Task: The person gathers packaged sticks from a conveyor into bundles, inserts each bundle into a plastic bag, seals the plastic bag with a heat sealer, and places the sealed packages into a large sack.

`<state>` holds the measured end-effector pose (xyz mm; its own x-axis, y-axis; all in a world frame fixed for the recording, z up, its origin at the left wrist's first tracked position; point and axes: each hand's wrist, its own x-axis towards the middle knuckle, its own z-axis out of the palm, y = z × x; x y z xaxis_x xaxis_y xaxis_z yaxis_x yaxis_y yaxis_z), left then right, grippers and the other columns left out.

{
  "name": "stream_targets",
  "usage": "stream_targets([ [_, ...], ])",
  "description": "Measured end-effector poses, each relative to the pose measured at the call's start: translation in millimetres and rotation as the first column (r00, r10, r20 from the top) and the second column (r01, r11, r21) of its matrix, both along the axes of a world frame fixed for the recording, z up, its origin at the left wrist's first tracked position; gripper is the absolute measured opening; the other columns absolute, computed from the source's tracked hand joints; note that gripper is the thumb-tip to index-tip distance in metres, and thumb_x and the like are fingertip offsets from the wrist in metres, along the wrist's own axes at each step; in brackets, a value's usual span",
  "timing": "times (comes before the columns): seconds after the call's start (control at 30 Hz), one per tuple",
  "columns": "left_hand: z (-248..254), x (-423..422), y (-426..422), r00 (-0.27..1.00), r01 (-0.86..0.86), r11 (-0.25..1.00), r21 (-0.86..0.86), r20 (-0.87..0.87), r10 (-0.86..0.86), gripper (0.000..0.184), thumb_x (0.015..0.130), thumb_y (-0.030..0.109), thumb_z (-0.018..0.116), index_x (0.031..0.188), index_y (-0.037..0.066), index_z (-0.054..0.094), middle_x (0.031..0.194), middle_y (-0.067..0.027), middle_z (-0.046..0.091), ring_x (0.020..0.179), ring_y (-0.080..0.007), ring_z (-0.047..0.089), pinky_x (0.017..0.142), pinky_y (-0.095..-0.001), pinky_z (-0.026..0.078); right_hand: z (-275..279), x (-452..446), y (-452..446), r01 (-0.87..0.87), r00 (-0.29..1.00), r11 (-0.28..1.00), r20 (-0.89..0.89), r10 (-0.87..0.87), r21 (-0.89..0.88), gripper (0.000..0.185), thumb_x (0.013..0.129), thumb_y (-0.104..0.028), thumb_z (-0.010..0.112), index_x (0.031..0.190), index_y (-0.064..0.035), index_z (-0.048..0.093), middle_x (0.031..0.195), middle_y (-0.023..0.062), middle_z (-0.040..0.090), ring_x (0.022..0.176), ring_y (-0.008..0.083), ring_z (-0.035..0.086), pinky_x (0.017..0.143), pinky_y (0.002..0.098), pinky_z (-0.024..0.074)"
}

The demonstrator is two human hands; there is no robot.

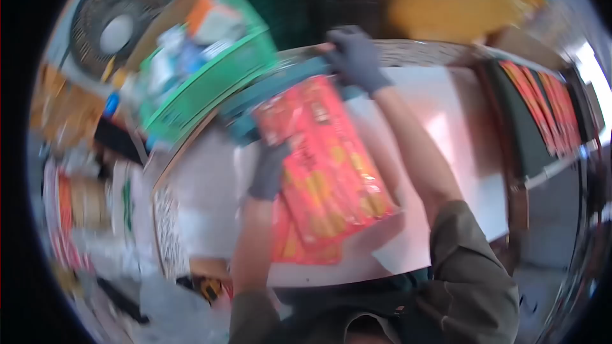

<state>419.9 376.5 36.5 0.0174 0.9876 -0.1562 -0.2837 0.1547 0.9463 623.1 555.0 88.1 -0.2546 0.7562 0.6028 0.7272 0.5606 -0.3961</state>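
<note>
A clear plastic packet of red-and-yellow printed sticks or envelopes (325, 159) lies slanted over the white tabletop. Its upper end reaches a long teal device (280, 92) that looks like a bag sealer. My left hand (271, 169), in a grey glove, grips the packet's left edge. At the right end of the teal device, my gloved right hand (358, 57) has its fingers curled over the bar. Beneath the held packet, another red-and-yellow packet (306, 251) shows in part. Motion blur hides fine detail.
A green basket (220, 79) of assorted items stands at the back left, near a fan (121, 19). Red packets (542, 108) sit in a dark box (510, 114) on the right. A yellow sack (459, 0) is behind the table (210, 216).
</note>
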Motion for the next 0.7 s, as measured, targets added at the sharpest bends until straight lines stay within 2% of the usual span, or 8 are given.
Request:
stream_targets([
  [0.03,-3.4,-1.9,-0.2,0.978,0.084,0.994,-0.074,0.198,-0.067,0.054,0.086,0.013,0.062,0.135,0.003,0.042,0.125,-0.0081,0.054,0.111,-0.0184,0.056,0.093,-0.0335,0.048,-2.4,-0.4,-0.5,0.018,0.999,1.000,-0.046,-0.017,0.007,0.029,0.081,-0.037,0.063,0.080,-0.0078,0.064,0.087,0.0133,0.060,0.084,0.0332,0.057,0.074,0.0448,0.0468],
  [0.3,20.2,11.4,0.6,0.981,0.129,0.989,-0.078,0.156,-0.116,0.057,0.092,0.027,0.057,0.139,0.003,0.036,0.135,-0.0099,0.045,0.119,-0.0188,0.050,0.099,-0.0327,0.042,20.1,-3.4,-19.1,0.184,0.981,0.976,0.081,-0.175,-0.118,0.029,0.083,-0.039,0.061,0.087,-0.0107,0.067,0.097,0.0176,0.059,0.095,0.0354,0.056,0.079,0.0422,0.0478],
  [0.33,20.2,3.0,0.4,0.976,0.173,0.978,-0.113,0.154,-0.155,0.056,0.093,0.029,0.057,0.138,0.002,0.038,0.135,-0.0097,0.046,0.119,-0.0184,0.050,0.099,-0.0321,0.042,22.5,0.7,-24.3,0.181,0.977,0.973,0.144,-0.160,-0.146,0.037,0.082,-0.040,0.061,0.108,-0.0137,0.063,0.101,0.0189,0.058,0.098,0.0361,0.055,0.081,0.0429,0.0471],
  [0.43,23.3,-27.9,1.5,0.958,0.284,0.958,-0.043,-0.024,-0.285,0.053,0.094,0.034,0.054,0.134,-0.001,0.045,0.132,-0.0075,0.050,0.117,-0.0167,0.051,0.100,-0.0307,0.041,25.8,13.4,-79.5,0.103,0.995,0.955,0.040,-0.096,-0.278,0.066,0.080,-0.042,0.063,0.139,-0.0192,0.041,0.108,0.0225,0.056,0.102,0.0366,0.055,0.083,0.0448,0.0463],
  [0.5,12.8,-44.0,-3.5,0.900,0.208,0.978,0.018,-0.395,-0.184,0.057,0.092,0.040,0.054,0.133,0.001,0.046,0.129,-0.0132,0.053,0.113,-0.0201,0.054,0.095,-0.0337,0.041,6.6,15.6,-120.4,0.042,0.999,0.957,0.000,-0.044,-0.288,0.097,0.079,-0.047,0.066,0.150,-0.0147,0.009,0.108,0.0249,0.056,0.099,0.0401,0.057,0.080,0.0470,0.0481],
  [0.57,26.1,-41.4,-26.0,0.673,0.133,0.991,-0.014,-0.733,-0.101,0.061,0.090,0.043,0.054,0.136,0.003,0.042,0.128,-0.0187,0.052,0.113,-0.0241,0.054,0.091,-0.0369,0.042,-7.0,20.2,-160.0,-0.162,0.986,0.671,-0.142,0.084,-0.724,0.110,0.077,-0.052,0.069,0.149,-0.0021,0.003,0.120,0.0270,0.054,0.105,0.0376,0.058,0.083,0.0465,0.0483],
  [0.63,31.0,-37.1,-43.8,0.533,0.099,0.995,-0.017,-0.843,-0.067,0.063,0.090,0.043,0.053,0.138,0.004,0.040,0.129,-0.0204,0.051,0.113,-0.0259,0.054,0.090,-0.0382,0.043,-10.0,22.7,-200.9,-0.532,0.826,0.338,-0.564,0.006,-0.776,0.116,0.074,-0.059,0.069,0.147,0.0032,0.004,0.126,0.0274,0.051,0.112,0.0347,0.056,0.091,0.0439,0.0464],
  [0.7,27.4,-34.1,-58.3,0.587,0.100,0.995,0.005,-0.808,-0.055,0.061,0.092,0.040,0.051,0.139,0.004,0.038,0.131,-0.0185,0.051,0.116,-0.0255,0.052,0.092,-0.0378,0.043,-32.8,15.1,-219.0,-0.541,0.786,0.491,-0.618,0.006,-0.683,0.110,0.075,-0.056,0.070,0.147,0.0017,0.010,0.126,0.0239,0.051,0.115,0.0307,0.054,0.095,0.0416,0.0442],
])
